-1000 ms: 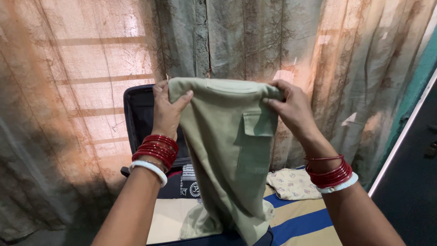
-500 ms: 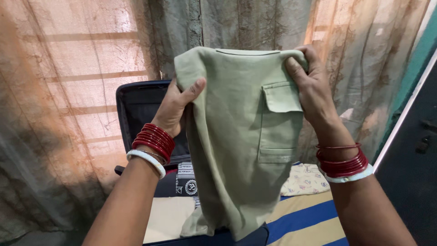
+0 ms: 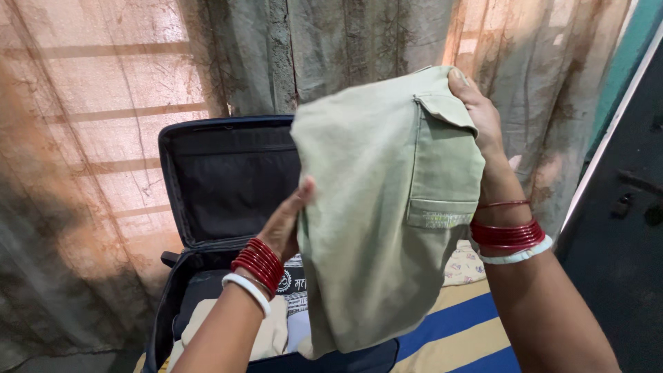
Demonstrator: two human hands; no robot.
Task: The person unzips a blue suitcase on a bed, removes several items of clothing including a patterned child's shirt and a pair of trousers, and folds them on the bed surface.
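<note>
I hold up a pale green garment (image 3: 376,214) with a flapped pocket in front of me. My right hand (image 3: 480,114) grips its top right corner, raised high. My left hand (image 3: 289,222) holds its left edge lower down, thumb on the front of the cloth. Both wrists carry red and white bangles. Below and behind the garment lies an open dark suitcase (image 3: 228,173), its lid standing upright against the curtain, with cream cloth (image 3: 266,335) and a printed black-and-white item (image 3: 293,283) inside.
A brownish sheer curtain (image 3: 103,138) hangs behind the suitcase. The suitcase rests on a bed sheet with blue and tan stripes (image 3: 456,328). A patterned cream pillow (image 3: 466,262) lies behind my right arm. A dark door (image 3: 621,221) stands at the right.
My left hand has dropped lower along the garment's edge while my right hand stayed high, so the garment tilts. The view shifted and more of the suitcase lid shows.
</note>
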